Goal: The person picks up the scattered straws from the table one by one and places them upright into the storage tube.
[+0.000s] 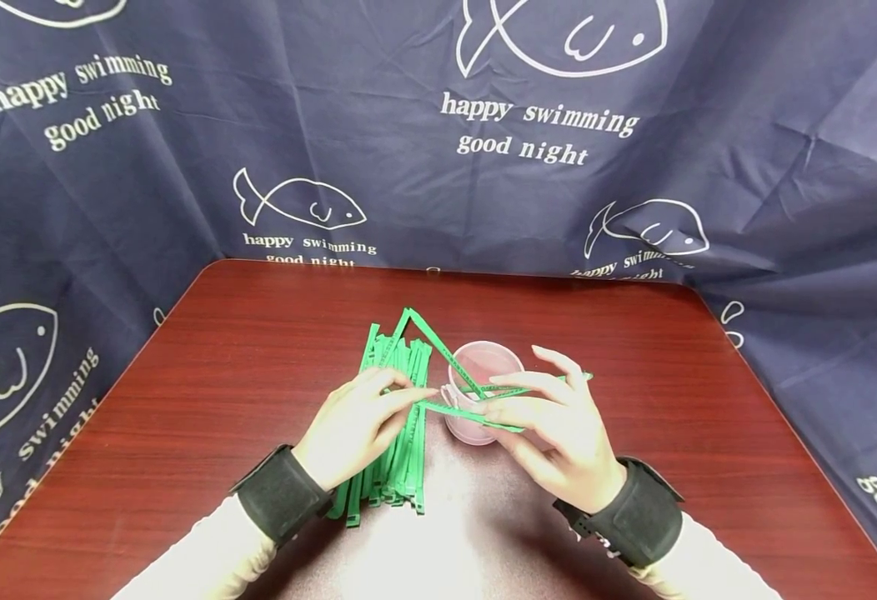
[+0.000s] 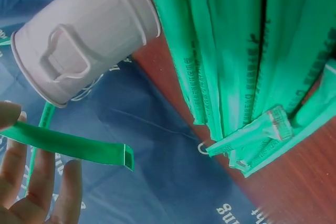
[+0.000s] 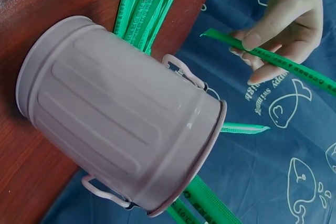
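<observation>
Strip (image 3: 295, 68) pinched in left hand (image 1: 359, 425) over green pile (image 1: 399, 479); right hand (image 1: 562, 437) grips second strip (image 1: 448, 409) by pink bucket (image 3: 121, 119) on tabletop (image 1: 648, 367).

Both forearms (image 1: 202, 550) reach over the desk (image 1: 724, 450) from its near side; the left hand (image 1: 359, 421) pinches between thumb and fingers, the right hand (image 1: 562, 429) grips, outermost finger raised.

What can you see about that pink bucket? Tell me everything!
The bucket is pale pink, perhaps plastic or painted metal, with ridged sides, a rim and two loop handles. It stands upright, open-topped, on the reddish table beside a green strip pile. In the head view, more strips cross its mouth near the right hand; I can't tell whether either touches it.
</observation>
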The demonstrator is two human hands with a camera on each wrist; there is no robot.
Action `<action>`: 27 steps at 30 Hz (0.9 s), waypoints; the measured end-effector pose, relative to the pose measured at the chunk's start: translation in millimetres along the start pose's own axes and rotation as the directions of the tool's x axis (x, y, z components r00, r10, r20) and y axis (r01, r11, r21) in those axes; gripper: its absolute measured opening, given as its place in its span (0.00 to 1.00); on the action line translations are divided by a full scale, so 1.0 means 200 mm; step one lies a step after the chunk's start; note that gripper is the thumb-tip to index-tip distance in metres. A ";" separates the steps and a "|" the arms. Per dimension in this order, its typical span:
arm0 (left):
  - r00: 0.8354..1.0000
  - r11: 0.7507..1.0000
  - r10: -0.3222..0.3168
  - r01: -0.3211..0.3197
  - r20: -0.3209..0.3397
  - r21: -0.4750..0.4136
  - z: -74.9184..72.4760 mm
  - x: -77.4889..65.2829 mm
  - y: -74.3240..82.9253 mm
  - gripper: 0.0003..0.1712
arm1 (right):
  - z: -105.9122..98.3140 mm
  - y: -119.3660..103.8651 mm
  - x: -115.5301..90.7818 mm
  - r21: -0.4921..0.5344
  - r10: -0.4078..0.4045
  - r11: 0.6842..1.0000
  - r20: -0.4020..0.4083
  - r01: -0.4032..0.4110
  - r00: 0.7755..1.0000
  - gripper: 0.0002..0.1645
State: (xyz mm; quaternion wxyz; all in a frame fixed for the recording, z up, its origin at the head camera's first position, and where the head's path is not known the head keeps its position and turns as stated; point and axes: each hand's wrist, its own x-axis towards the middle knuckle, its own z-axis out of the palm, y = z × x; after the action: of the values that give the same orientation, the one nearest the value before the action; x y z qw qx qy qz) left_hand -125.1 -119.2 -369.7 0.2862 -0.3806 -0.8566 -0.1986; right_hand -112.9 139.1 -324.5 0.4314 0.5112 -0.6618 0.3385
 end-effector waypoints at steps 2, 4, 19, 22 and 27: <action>0.999 0.999 -0.031 0.031 0.014 0.011 0.00 0.00 0.00 0.20 | 0.00 0.00 0.00 -0.002 -0.002 1.000 -0.009 0.002 1.000 0.10; 0.995 0.995 -0.098 0.096 0.037 0.036 0.00 0.00 -0.01 0.18 | 0.00 0.00 0.00 -0.004 -0.006 1.000 -0.025 0.006 1.000 0.10; 0.811 0.855 -0.513 0.453 0.283 0.253 0.03 -0.13 -0.10 0.28 | -0.04 0.01 0.03 0.074 0.021 0.997 -0.277 0.000 0.961 0.09; 0.814 0.862 -0.502 0.440 0.294 0.254 0.03 -0.14 -0.11 0.27 | -0.04 0.00 0.05 0.089 0.039 0.996 -0.336 -0.010 0.941 0.10; 0.815 0.877 -0.477 0.416 0.330 0.240 0.04 -0.15 -0.11 0.25 | -0.03 -0.01 0.06 0.100 0.058 0.995 -0.430 -0.016 0.901 0.10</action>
State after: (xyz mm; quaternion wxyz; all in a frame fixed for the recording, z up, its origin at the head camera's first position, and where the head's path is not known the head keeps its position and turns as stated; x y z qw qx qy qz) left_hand -128.8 -145.7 -397.3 0.0896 -0.1758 -0.9736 -0.1147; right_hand -110.8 138.8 -311.1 0.5364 0.4303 -0.5426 0.4823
